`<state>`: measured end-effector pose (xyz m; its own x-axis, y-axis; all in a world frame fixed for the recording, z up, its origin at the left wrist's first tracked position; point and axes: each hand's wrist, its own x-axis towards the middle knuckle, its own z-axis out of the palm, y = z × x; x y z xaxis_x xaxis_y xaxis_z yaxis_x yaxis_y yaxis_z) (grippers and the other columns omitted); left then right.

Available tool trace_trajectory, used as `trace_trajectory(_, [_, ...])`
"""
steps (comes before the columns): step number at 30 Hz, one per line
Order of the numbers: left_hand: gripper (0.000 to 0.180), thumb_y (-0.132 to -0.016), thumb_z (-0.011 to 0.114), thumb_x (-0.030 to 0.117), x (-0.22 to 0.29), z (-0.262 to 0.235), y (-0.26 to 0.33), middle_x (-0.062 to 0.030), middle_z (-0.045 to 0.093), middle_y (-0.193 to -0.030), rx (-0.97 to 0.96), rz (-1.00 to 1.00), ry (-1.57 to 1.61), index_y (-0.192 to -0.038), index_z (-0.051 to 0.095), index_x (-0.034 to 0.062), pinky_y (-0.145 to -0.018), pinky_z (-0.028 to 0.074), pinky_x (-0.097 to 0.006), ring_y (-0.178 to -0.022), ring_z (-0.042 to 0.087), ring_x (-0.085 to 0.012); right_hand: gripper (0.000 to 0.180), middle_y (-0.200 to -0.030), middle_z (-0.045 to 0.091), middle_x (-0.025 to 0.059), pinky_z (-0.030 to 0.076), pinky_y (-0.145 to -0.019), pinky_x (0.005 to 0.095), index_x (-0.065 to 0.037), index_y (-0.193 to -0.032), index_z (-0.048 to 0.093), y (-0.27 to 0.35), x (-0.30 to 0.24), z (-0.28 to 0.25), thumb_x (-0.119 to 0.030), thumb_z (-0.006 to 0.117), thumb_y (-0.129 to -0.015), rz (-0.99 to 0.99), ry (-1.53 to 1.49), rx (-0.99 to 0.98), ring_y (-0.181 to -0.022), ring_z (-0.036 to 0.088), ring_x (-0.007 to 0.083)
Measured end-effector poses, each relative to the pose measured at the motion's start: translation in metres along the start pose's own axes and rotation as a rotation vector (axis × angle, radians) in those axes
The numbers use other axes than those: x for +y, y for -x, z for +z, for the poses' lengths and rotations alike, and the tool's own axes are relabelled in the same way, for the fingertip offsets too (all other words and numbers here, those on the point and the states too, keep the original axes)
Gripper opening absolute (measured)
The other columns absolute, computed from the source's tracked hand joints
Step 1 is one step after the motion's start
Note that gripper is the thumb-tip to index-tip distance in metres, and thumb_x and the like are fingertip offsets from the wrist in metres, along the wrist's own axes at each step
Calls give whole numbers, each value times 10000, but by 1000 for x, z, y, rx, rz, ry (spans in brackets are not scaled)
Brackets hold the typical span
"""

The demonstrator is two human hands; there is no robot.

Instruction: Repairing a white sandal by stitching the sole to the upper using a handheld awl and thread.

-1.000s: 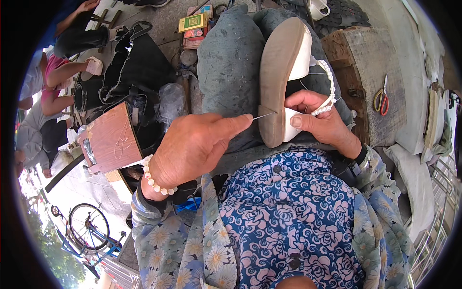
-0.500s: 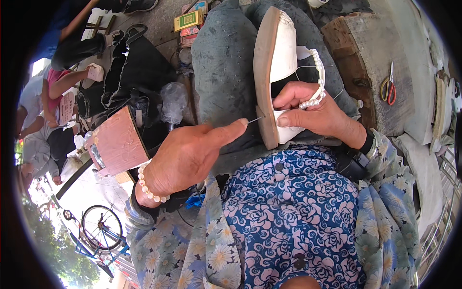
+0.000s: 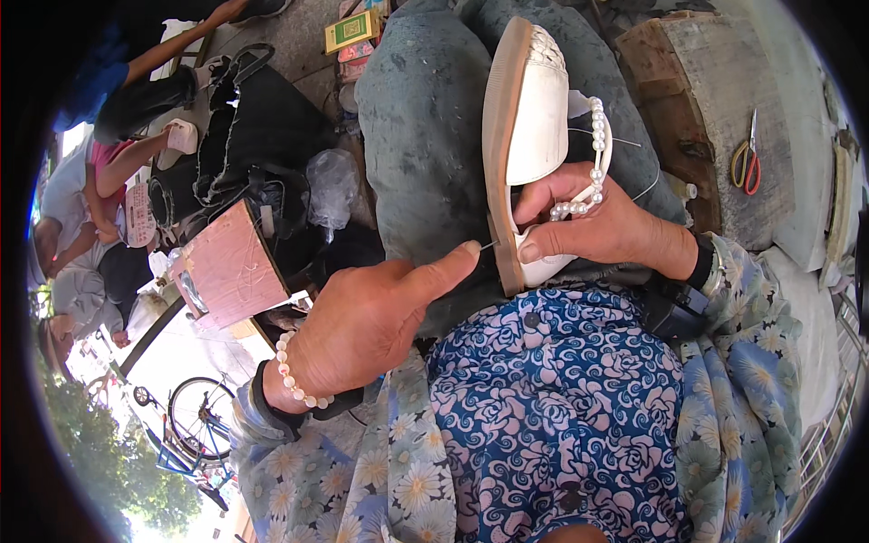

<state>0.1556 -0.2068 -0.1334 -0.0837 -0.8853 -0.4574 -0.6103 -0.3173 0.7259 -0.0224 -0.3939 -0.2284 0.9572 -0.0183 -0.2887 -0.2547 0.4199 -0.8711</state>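
Note:
A white sandal with a tan sole and a pearl-beaded strap stands on its side over my lap, toe pointing away. My right hand grips it at the heel, fingers inside and thumb on the outside. My left hand is closed with its index finger stretched along a thin metal awl. Only a short bit of the shaft shows, meeting the sole's edge near the heel; any handle is hidden in the palm. A pale thread trails from the sandal beside the strap.
Dark grey cloth covers my knees. Red-and-yellow-handled scissors lie on a worn wooden board at right. At left are a pinkish box, a clear plastic bag and black material. People sit beyond, near a bicycle.
My left index fingertip has come closer to the sole, and less of the awl's shaft shows. The sandal and both hands sit slightly farther right and lower in view.

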Motion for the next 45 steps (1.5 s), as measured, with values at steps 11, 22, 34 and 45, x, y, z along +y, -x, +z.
trace_trajectory(11, [573, -790, 484, -147, -3, 8, -3, -204, 646, -931, -29, -33, 157, -1321, 471, 67, -712, 518, -332, -802, 657, -321, 245, -875, 644, 34, 486, -745, 230, -6, -942, 641, -1, 5, 0, -52, 767, -737, 27, 7, -15, -822, 592, 84])
trace_trajectory(22, [569, -761, 513, -126, -21, 18, -7, -209, 637, -951, 53, 112, 391, -1292, 501, 79, -679, 519, -360, -787, 637, -379, 244, -870, 642, 44, 487, -726, 236, 12, -960, 634, 0, 1, 6, -50, 751, -756, 55, -82, -46, -809, 593, 94])
trace_trajectory(34, [393, -902, 504, -17, -26, 27, -7, -160, 638, -1121, 24, 95, 712, -1293, 491, 17, -787, 494, -262, -960, 659, -254, 294, -905, 623, 32, 494, -732, 250, -11, -1012, 596, 0, 6, 7, -26, 741, -757, -176, 105, -63, -839, 583, 95])
trace_trajectory(45, [419, -885, 512, -28, -31, 45, -4, -83, 623, -842, 99, 142, 537, -1289, 518, 84, -613, 493, -302, -651, 614, -208, 265, -858, 607, 17, 483, -680, 242, -34, -978, 593, -2, 0, 5, -26, 737, -756, -207, 182, -107, -787, 570, 87])
